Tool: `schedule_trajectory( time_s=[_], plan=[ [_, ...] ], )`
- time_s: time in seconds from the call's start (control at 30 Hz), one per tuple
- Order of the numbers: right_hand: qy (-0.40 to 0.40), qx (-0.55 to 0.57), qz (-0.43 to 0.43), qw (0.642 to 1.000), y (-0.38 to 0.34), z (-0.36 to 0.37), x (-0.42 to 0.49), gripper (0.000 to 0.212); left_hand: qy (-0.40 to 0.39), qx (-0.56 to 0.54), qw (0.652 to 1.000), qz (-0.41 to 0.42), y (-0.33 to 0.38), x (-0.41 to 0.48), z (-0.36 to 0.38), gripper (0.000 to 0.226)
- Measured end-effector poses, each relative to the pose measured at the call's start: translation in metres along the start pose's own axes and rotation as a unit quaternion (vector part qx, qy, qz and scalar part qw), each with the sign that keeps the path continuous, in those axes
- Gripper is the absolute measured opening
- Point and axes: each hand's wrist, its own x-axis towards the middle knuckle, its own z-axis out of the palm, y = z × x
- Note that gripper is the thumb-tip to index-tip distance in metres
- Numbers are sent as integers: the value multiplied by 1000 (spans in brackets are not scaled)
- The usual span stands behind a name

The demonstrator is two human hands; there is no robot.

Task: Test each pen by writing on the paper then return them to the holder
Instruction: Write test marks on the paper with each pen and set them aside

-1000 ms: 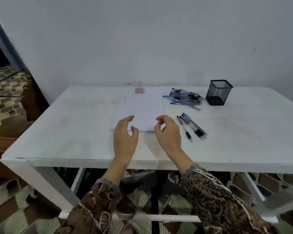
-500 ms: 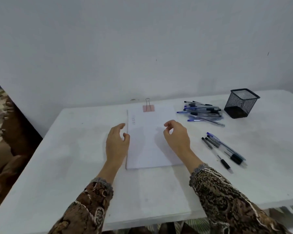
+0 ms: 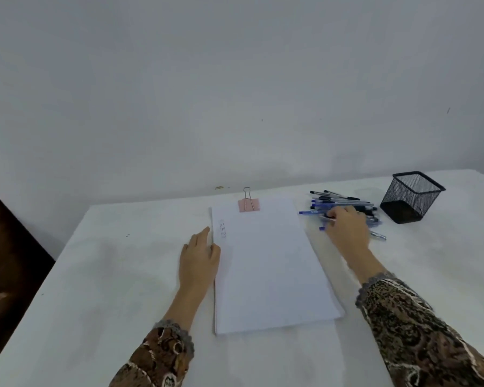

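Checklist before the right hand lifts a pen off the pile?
1. Reach: right hand on the pile of blue and black ballpoint pens: ok.
2. Grip: fingers pinching a single pen: cannot tell.
3. Support: left hand resting at the left edge of the white clipped paper stack: ok.
4. Space: blank writing room below the small marks: ok.
5. Return spot: black wire-mesh pen holder upright, opening unobstructed: ok.

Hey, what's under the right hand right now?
The pile of pens lies under the right hand. Blue and black pen ends stick out around it. The back of the hand covers the pens below, so whether it already grips one cannot be seen.
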Motion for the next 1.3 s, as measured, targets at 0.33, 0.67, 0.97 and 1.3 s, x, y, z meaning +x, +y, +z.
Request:
schedule_trajectory(
  time_s=[0.33, 0.67, 0.97, 1.3],
  plan=[
    [-17, -93, -64, 993, 24, -3, 28, 24, -4, 119, 992, 43, -20, 1, 15, 39],
    [-106, 653, 9, 749, -99, -5, -59, 18, -12, -127, 984, 125, 22, -21, 1, 40],
    [-139, 715, 20, 685, -112, 31, -87, 26, -52, -149, 982, 105, 42, -20, 10, 26],
    [-106, 708, -94, 692, -104, 3, -67, 18, -60, -214, 974, 43, 45, -18, -8, 24]
  ],
)
